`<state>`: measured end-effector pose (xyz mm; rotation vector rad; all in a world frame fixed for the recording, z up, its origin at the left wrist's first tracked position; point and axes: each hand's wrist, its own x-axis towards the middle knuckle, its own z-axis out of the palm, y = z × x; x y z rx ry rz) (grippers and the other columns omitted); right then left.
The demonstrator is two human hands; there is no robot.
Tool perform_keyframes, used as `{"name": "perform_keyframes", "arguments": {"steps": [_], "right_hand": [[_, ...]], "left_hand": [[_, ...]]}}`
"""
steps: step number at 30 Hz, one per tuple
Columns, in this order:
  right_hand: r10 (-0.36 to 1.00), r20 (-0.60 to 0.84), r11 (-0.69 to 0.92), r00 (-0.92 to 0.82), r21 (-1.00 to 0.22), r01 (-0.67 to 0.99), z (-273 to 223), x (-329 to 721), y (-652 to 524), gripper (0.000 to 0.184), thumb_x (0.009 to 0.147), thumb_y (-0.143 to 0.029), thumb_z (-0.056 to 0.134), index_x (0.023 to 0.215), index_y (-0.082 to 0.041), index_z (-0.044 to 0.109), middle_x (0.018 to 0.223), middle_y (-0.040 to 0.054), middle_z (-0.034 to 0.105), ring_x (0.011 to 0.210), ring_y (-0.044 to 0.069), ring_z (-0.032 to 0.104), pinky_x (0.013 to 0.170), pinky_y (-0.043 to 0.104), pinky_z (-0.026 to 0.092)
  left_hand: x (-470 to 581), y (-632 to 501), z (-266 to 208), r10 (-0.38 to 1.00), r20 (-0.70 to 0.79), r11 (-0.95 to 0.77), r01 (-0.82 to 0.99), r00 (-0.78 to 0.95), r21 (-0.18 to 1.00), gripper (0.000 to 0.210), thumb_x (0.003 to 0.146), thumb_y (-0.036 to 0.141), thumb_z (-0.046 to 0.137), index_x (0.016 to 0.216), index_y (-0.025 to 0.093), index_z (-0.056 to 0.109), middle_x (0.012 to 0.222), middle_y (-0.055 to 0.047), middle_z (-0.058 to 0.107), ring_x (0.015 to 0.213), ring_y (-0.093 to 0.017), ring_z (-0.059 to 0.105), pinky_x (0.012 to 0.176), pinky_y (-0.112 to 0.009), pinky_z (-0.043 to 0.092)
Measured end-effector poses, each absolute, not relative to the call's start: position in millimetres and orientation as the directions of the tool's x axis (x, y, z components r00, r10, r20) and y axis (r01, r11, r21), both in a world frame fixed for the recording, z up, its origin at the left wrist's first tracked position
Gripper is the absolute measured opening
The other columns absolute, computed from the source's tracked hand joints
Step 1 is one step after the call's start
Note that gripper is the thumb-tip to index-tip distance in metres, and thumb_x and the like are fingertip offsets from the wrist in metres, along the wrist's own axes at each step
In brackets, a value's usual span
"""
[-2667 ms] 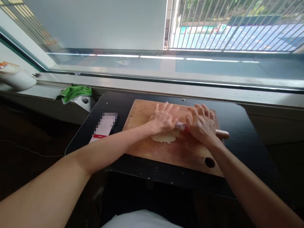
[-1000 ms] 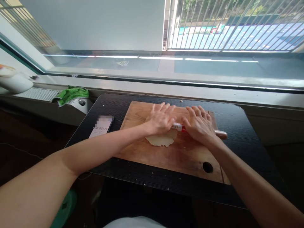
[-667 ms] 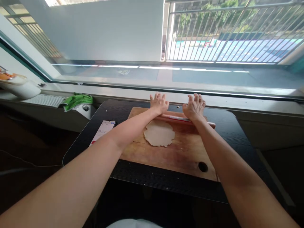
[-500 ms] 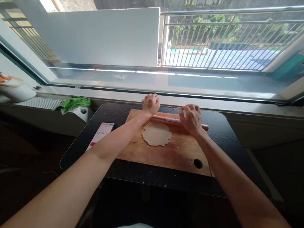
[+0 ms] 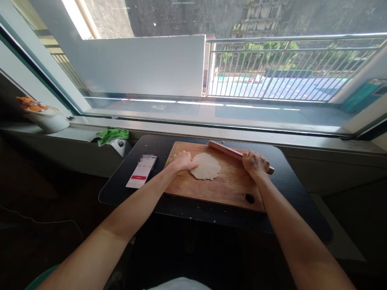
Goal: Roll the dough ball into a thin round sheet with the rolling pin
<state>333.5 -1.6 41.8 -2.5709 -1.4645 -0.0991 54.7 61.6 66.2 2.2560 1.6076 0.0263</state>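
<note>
A flat, roughly round sheet of dough [image 5: 206,166] with a ragged edge lies on a wooden cutting board [image 5: 211,195]. At the dough's left edge is my left hand [image 5: 182,162], its thumb over the rim and its other fingers curled close, so it appears to pinch the edge. The fingertips are partly hidden. My right hand [image 5: 255,162] is wrapped round the right part of a wooden rolling pin [image 5: 225,150]. The pin slants across the far right side of the board, apart from the dough.
A phone [image 5: 141,172] showing a running timer lies on the black table [image 5: 187,215], left of the board. Beyond the table's left corner, a green cloth [image 5: 113,135] rests on the ledge near a white pot [image 5: 50,119]. A large window [image 5: 169,72] rises behind.
My left hand has left the rolling pin and come down to the dough's left edge. My right hand has moved toward the pin's right end, and the pin is now more slanted.
</note>
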Motion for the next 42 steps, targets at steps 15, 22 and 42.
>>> {"name": "perform_keyframes", "arguments": {"steps": [15,22,42], "right_hand": [[0.820,0.148,-0.539,0.553,-0.123,0.833,36,331,0,0.052,0.102,-0.032,0.029,0.115,-0.013,0.075,0.117,0.0173,0.074,0.113,0.028,0.066,0.096,0.038,0.047],[0.818,0.150,-0.543,0.556,-0.118,0.831,39,329,-2,0.051,0.102,-0.032,0.030,0.115,-0.012,0.076,0.117,0.0173,0.074,0.112,0.028,0.066,0.095,0.038,0.047],[0.816,0.187,-0.539,0.547,-0.094,0.837,38,327,-3,0.050,0.101,-0.030,0.030,0.114,-0.013,0.076,0.113,0.0159,0.075,0.109,0.027,0.066,0.091,0.035,0.046]], "left_hand": [[63,80,51,0.849,-0.165,-0.142,0.519,0.501,0.843,0.031,0.070,0.034,0.073,0.094,0.016,0.063,0.090,-0.005,0.071,0.082,-0.021,0.066,0.066,-0.027,0.050],[77,90,42,0.870,-0.056,-0.277,0.581,0.489,0.765,0.014,0.075,0.028,0.069,0.083,0.016,0.068,0.087,-0.005,0.072,0.085,-0.021,0.067,0.073,-0.028,0.052],[76,45,14,0.675,0.247,-0.735,0.661,0.695,0.150,0.028,0.099,0.025,0.045,0.111,0.016,0.069,0.127,-0.013,0.068,0.117,-0.028,0.061,0.102,-0.047,0.045]]}}
